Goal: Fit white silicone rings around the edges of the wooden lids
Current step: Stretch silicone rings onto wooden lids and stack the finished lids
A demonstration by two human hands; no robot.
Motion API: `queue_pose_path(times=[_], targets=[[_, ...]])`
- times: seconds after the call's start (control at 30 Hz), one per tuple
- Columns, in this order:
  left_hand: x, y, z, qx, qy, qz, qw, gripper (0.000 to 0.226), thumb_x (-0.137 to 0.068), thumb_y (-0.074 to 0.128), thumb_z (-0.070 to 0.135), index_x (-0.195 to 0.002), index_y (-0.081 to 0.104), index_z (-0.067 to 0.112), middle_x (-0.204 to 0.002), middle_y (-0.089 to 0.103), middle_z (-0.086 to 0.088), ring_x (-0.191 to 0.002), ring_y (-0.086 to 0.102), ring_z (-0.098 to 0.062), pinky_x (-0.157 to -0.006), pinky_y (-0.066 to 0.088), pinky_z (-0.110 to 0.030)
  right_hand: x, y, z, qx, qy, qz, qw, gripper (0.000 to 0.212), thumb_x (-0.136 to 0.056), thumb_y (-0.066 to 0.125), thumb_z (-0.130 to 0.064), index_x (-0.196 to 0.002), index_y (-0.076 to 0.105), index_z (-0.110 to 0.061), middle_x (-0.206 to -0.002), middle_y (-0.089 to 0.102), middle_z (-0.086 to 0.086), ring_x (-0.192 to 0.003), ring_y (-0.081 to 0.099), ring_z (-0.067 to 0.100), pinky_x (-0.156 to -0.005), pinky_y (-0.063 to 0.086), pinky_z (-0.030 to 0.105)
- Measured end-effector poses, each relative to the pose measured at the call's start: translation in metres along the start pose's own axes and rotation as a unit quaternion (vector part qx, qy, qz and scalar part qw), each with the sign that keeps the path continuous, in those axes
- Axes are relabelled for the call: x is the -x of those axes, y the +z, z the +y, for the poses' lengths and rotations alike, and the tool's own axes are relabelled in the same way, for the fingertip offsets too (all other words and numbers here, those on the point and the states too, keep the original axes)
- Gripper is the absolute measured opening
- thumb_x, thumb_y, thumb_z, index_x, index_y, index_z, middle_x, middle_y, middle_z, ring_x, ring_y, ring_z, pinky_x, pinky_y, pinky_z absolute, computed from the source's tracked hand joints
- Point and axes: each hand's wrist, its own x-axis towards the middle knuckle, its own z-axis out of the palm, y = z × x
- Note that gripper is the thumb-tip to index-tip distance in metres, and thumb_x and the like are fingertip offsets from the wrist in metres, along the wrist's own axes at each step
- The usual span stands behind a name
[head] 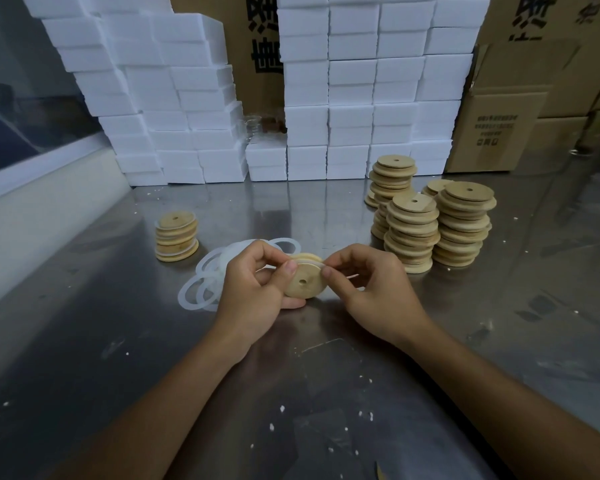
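A round wooden lid (305,280) with a small centre hole is held on edge between my two hands, just above the steel table. My left hand (257,289) grips its left side, thumb on the face. My right hand (371,289) pinches the white silicone ring (309,260) stretched over the lid's top rim. A loose pile of white rings (205,282) lies on the table behind and left of my left hand. A short stack of lids with rings fitted (176,236) stands at the left. Tall stacks of bare wooden lids (430,220) stand at the right.
The steel table (291,393) is flecked with white foam crumbs. Stacked white foam boxes (326,98) form a wall along the back, with brown cardboard cartons (506,116) behind and to the right. A pale ledge (32,209) runs along the left edge.
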Motion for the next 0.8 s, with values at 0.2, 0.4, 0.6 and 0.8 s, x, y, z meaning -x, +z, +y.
queue_pose_path(times=[0.2, 0.4, 0.6, 0.8], targets=[[0.0008, -0.0036, -0.0010, -0.134, 0.121, -0.010, 0.984, 0.020, -0.090, 0.067, 0.010, -0.081, 0.057, 0.025, -0.085, 0.064, 0.007, -0.078, 0.069, -0.019, -0.044, 0.056, -0.037, 0.0034, 0.0005, -0.0056, 0.083, -0.081, -0.002, 0.993, 0.006, -0.092, 0.065, -0.017, -0.097, 0.068, -0.014, -0.086, 0.069, -0.011, -0.082, 0.066, 0.007, -0.069, 0.056, 0.027], [0.0027, -0.0045, 0.0002, -0.206, 0.201, -0.031, 0.957, 0.016, -0.087, 0.067, 0.015, -0.083, 0.060, 0.028, -0.085, 0.062, 0.012, -0.088, 0.064, -0.016, -0.063, 0.058, -0.047, 0.0045, 0.0032, -0.0089, 0.107, -0.098, -0.026, 0.989, 0.010, -0.093, 0.064, -0.021, -0.099, 0.068, -0.015, -0.091, 0.070, -0.009, -0.086, 0.065, 0.007, -0.074, 0.056, 0.033], [0.0020, -0.0042, 0.0019, -0.202, 0.200, -0.041, 0.958, 0.018, -0.086, 0.067, 0.013, -0.081, 0.058, 0.028, -0.082, 0.060, 0.013, -0.083, 0.063, -0.018, -0.062, 0.057, -0.049, 0.0050, 0.0027, -0.0098, 0.061, -0.081, 0.003, 0.995, 0.006, -0.088, 0.071, -0.013, -0.092, 0.072, -0.009, -0.082, 0.071, -0.008, -0.076, 0.067, 0.006, -0.071, 0.057, 0.029], [0.0034, -0.0031, 0.0020, -0.207, 0.194, -0.034, 0.958, 0.025, -0.086, 0.069, 0.009, -0.079, 0.057, 0.029, -0.079, 0.060, 0.015, -0.083, 0.063, -0.016, -0.065, 0.058, -0.049, 0.0043, 0.0012, -0.0094, 0.043, -0.059, -0.023, 0.997, 0.007, -0.087, 0.071, -0.016, -0.092, 0.073, -0.011, -0.084, 0.072, -0.010, -0.079, 0.068, 0.004, -0.073, 0.058, 0.026]])
